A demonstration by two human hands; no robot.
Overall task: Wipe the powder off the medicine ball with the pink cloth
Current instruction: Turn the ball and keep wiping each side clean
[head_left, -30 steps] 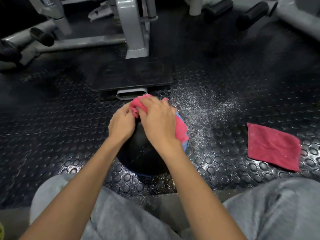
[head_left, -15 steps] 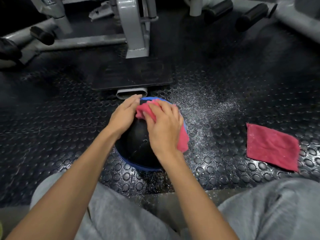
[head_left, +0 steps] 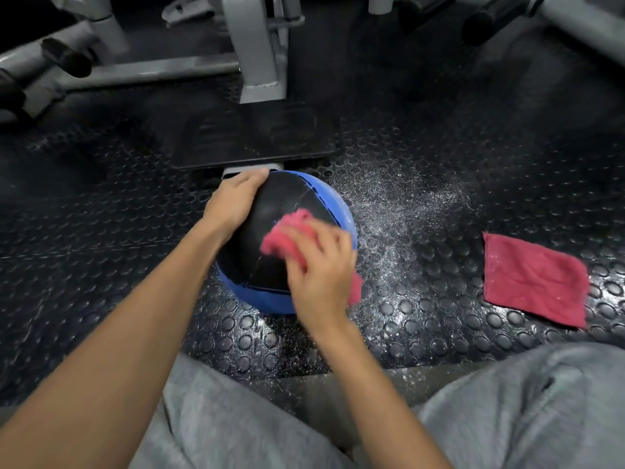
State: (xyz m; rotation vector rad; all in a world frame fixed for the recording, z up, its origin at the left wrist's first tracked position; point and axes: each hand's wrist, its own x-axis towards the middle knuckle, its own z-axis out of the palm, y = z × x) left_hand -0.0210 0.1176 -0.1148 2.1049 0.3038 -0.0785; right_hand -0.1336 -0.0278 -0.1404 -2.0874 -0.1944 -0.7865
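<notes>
Progress first: medicine ball (head_left: 277, 198) sits on the studded rubber floor (head_left: 101, 231) between my knees & the grey machine frame (head_left: 257, 62). The black panel facing up at me looks clean, w/ a dull sheen and no white film I can make out, so the top is prob. done or nearly. Can't judge the underside, the far side or the strip under my palm, all hidden. Blue band round the right & near edge looks clear too, tho there's motion blur by my fingers. Powder (head_left: 399, 204) lies scattered on the floor just right of the ball; that's not in the task. I'd say past halfway, w/ a roll of the ball needed to check the hidden faces.

Grip: left hand (head_left: 233, 204) is cupped over the ball's upper-left shoulder, fingers curled round it, holding it steady. Right hand (head_left: 321, 269) is clenched on the pink cloth (head_left: 284, 231), pressing the wad onto the top, right of centre. A tail of cloth sticks out below my palm.

Orientation: ball's a sphere, so no long axis. Black panel is up and the seams run approx from the far edge toward me. Cloth is bunched into a lump, no clear long axis either. Second cloth (head_left: 534, 279) lies flat on the floor well to the right, neither hand on it.
</notes>
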